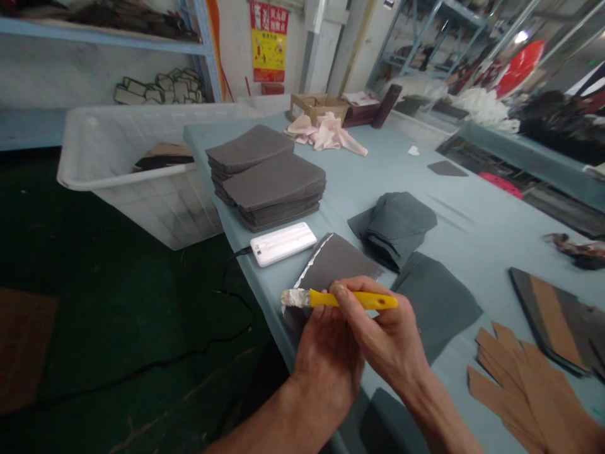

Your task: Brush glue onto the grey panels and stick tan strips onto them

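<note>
- Brush point(321, 299) at the centre of the frame: in the head view, your right hand point(394, 328) grasps its yellow handle between thumb and curled fingers, the bristles point(288, 298) caked white and pointing left.
- Grey panel point(343, 258), the piece being worked, lies on the blue table point(382, 167) in the middle of the frame, partly hidden under your hands. A white line point(314, 259) follows its left edge, ending close to the bristles; whether they touch the panel cannot be told.
- Your left hand point(327, 353), lower centre, bends over the near part of the panel, fingertips partly covered by the brush and your right hand; whether they pinch or merely press cannot be told.
- For a neat coat, you would probably do best to press the panel flat, draw the brush along the margin in one light stroke, and match the line's width.
- Bristles this loaded could leave blobs; a lighter touch should help you keep the coat thin.
- Just beyond the panel's left edge sits a white device point(283, 244), with a grey stack point(278, 183) above it in the frame; short strokes would likely keep both clean.
</note>
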`<state>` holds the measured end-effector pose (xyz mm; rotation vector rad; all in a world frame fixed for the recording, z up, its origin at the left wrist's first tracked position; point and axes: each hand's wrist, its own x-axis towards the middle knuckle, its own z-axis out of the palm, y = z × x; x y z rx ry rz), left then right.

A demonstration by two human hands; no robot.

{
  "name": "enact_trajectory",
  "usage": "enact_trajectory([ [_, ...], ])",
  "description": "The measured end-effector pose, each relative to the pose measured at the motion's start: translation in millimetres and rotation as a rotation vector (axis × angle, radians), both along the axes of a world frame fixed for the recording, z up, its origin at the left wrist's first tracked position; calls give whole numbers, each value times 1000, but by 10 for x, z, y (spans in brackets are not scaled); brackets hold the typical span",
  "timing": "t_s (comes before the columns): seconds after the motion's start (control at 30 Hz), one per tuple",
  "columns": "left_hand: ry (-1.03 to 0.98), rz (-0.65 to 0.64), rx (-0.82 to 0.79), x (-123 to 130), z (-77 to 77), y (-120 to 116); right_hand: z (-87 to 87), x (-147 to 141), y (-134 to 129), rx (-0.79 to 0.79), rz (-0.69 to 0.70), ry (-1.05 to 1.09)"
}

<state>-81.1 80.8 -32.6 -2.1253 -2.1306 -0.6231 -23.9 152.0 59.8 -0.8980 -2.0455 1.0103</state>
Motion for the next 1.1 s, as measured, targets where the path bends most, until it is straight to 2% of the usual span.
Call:
enact_trajectory([
  [0.17,30,-16,65,-82,140,-75,0,-8,198,93,-86,15],
  [0.33,79,-8,49,-130,272,-53,-62,-15,386,40,-184,22],
  [0.57,108,45,72,-108,321,-37,-115,-26,564,1,-237,47],
  [1.1,84,29,43,-129,326,-65,-214,-75,947,-17,-367,56],
])
